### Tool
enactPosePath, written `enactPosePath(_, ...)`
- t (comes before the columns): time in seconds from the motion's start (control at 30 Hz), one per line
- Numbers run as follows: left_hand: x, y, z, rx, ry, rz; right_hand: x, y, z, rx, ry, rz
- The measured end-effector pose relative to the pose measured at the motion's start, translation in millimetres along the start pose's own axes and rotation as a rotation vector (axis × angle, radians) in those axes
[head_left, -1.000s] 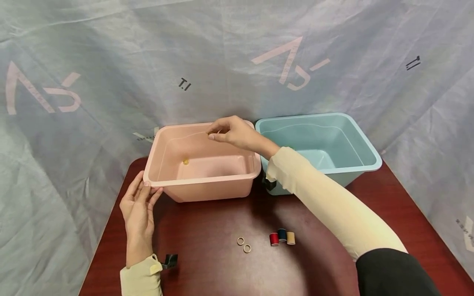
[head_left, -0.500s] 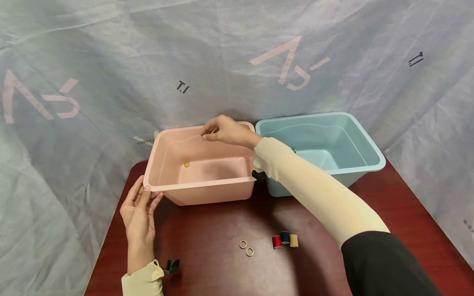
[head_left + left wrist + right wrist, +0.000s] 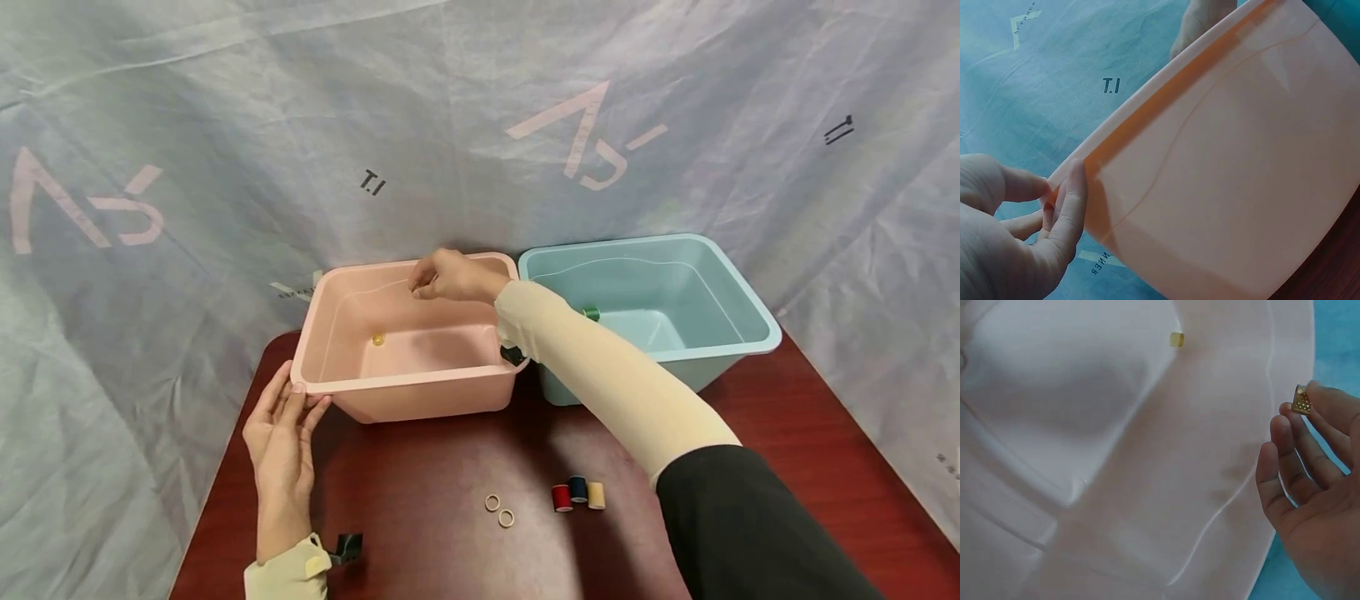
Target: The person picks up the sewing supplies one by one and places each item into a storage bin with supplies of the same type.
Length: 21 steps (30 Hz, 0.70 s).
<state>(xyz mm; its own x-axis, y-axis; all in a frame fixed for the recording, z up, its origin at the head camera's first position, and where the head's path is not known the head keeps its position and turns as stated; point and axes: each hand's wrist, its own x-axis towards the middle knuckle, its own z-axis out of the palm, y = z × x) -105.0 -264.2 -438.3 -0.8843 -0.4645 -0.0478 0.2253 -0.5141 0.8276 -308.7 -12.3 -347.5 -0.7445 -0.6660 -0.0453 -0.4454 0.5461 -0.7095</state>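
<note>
In the right wrist view, a small gold thimble with a dimpled surface is pinched between the thumb and fingertips of my right hand. In the head view that right hand hangs over the pink bin, near its back wall. On the bin's floor, toward the left, lies a small yellow-gold piece, too small to name surely. My left hand grips the bin's front left corner. The left wrist view shows the thumb and fingers of the left hand pinching its rim.
A blue bin stands right of the pink one, with a green thread spool inside. Two gold rings lie on the dark red table. Red, navy and cream thread spools stand beside them.
My right hand and forearm have shifted left over the pink bin, the thimble still pinched. The green spool in the blue bin shows more fully. My left hand keeps its grip on the corner.
</note>
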Motion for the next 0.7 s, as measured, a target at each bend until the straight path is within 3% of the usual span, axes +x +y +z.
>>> enactPosePath(0.2, 0.8, -3.1, 3.7, 0.024, -0.025, -0.014, 2.1, 7.2, 0.6, -0.006, -0.027, 0.032)
enactPosePath(0.43, 2.1, -2.9, 5.3, 0.007, -0.034, -0.005, 12.0, 6.6, -1.1, -0.059, -0.005, -0.014)
enactPosePath(0.7, -3.1, 2.4, -3.1, -0.010, -0.001, 0.011, 28.3, 4.7, 9.2, -0.020, -0.029, -0.043)
